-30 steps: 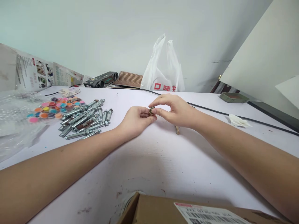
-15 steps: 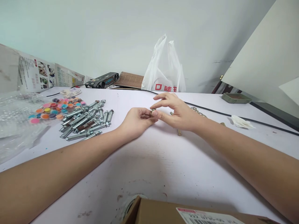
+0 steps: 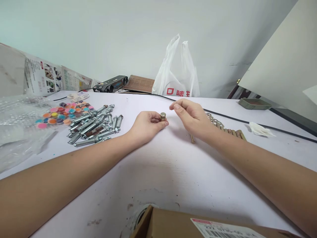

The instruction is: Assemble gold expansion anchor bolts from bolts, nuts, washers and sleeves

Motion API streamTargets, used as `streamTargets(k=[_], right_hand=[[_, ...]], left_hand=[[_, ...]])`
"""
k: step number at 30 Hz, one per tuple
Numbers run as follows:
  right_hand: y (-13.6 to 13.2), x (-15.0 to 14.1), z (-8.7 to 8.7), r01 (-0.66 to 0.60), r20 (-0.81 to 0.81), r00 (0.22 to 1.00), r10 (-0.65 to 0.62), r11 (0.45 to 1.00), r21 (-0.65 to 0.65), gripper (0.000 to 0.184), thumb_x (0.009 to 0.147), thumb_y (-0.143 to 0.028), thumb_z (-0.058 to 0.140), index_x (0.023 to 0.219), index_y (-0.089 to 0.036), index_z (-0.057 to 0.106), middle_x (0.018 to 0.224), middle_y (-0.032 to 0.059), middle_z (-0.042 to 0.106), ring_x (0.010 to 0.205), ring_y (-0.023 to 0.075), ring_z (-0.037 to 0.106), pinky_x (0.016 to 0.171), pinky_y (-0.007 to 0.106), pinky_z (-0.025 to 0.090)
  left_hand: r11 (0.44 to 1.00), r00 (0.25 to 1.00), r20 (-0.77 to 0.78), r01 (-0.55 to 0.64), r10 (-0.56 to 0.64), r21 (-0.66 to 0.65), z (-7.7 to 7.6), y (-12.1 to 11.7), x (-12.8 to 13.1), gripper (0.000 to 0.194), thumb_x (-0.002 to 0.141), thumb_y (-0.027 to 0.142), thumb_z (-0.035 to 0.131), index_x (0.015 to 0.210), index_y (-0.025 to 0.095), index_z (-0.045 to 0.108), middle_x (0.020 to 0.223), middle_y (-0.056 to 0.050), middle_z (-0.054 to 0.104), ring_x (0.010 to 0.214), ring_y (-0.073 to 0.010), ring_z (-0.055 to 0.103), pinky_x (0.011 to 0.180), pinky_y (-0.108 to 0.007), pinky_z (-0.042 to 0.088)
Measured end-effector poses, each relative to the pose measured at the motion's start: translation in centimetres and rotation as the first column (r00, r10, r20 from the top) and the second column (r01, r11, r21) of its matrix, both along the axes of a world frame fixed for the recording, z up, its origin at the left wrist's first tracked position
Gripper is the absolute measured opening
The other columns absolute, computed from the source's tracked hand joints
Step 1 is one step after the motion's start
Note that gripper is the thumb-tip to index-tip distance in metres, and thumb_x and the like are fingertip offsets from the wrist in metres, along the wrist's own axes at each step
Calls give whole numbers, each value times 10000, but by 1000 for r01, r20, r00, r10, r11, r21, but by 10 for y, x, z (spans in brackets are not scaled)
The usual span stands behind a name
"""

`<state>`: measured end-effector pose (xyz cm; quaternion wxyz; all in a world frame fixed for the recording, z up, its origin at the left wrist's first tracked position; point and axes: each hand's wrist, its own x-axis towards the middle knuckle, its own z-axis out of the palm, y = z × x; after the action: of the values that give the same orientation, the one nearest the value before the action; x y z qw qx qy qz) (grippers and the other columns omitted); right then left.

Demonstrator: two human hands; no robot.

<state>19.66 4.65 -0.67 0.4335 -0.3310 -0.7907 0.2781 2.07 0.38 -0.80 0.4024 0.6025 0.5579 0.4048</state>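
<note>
My left hand (image 3: 146, 125) rests on the white table (image 3: 163, 172) and pinches a short brass-coloured anchor bolt (image 3: 162, 116), its nut end pointing at me. A little to the right, my right hand (image 3: 192, 115) hovers apart from the bolt, thumb and forefinger pressed together; whatever they hold is too small to see. A loose brass-coloured bolt (image 3: 192, 138) lies on the table under my right wrist. A row of washers and brass-coloured sleeves (image 3: 224, 128) lies just behind my right forearm.
A pile of silver anchor bolts (image 3: 95, 125) lies at left, with coloured round caps (image 3: 63, 112) and clear plastic wrap (image 3: 17, 129) beyond. A white plastic bag (image 3: 177, 77), a black cable (image 3: 260, 125), a crumpled tissue (image 3: 261, 129) and a green tray (image 3: 255, 103) are at the back. A cardboard box (image 3: 198, 224) sits nearest me.
My right hand has let go of the bolt's end and drawn back to the right. The left hand keeps the bolt. The row of washers and sleeves has come into view.
</note>
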Motion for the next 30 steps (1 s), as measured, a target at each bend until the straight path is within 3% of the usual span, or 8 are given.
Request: streamTargets(k=[4,9,13,17,21,24,27,30], right_hand=[[-2,-6,-8,-99,169,982,88,993,61,422,981,-456,406,1272,-216,595,1299,99,587,1230,232,484,1039,428,368],[-4,-1,-5,57,-16,998,-55,981,184,398,982,-407,420,768,-194,678,853,56,677,875,184,607,863,362,452],[-4,-2,-6,77,-7,997,-77,988,132,411,963,-439,441,1262,-173,531,1094,116,653,1051,228,583,930,426,446],[-3,-4,-9,-89,306,949,73,995,39,635,949,-551,396,1478,-203,355,1495,187,359,1397,321,275,1084,591,277],[-7,2,-2,-71,134,990,50,985,157,377,964,-458,431,960,-219,722,1189,121,613,1184,254,519,1018,490,394],[-11,3,6,51,-102,995,-21,953,298,394,962,-328,460,625,-218,631,768,38,652,814,174,603,884,399,465],[-8,-2,5,69,1,997,-72,957,280,194,925,-293,513,961,-213,686,912,53,700,922,204,601,902,414,459],[-2,-7,-2,-20,234,971,-42,967,255,389,908,-355,533,1254,-197,612,1245,135,608,1186,279,501,984,492,414]], left_hand=[[1000,1000,-11,15,-15,-17,2,3,-2,290,729,391,719,817,118,675,782,-57,708,693,-144,610,648,-256,450],[999,1000,5,-23,23,-29,1,6,-3,307,688,387,755,829,122,687,736,-44,697,658,-132,595,637,-250,443],[1000,999,28,-20,21,-21,0,6,-4,326,684,404,754,826,119,685,769,-53,707,675,-140,603,640,-254,445],[1000,1000,19,-14,14,-3,0,5,-5,291,706,398,734,789,128,667,735,-38,702,640,-131,585,612,-249,429],[1000,1000,11,-8,8,8,0,5,-5,293,698,393,745,808,130,678,769,-46,705,693,-142,603,650,-256,443],[999,999,46,-25,26,-23,0,6,-4,315,688,394,754,833,125,679,802,-59,708,722,-151,614,682,-269,460],[999,996,83,-18,20,-30,-1,6,-4,308,676,391,762,802,127,664,790,-50,703,707,-144,607,667,-263,452],[999,995,101,-24,26,-28,-1,6,-4,299,655,382,774,765,131,655,726,-23,682,652,-126,580,620,-250,425]])
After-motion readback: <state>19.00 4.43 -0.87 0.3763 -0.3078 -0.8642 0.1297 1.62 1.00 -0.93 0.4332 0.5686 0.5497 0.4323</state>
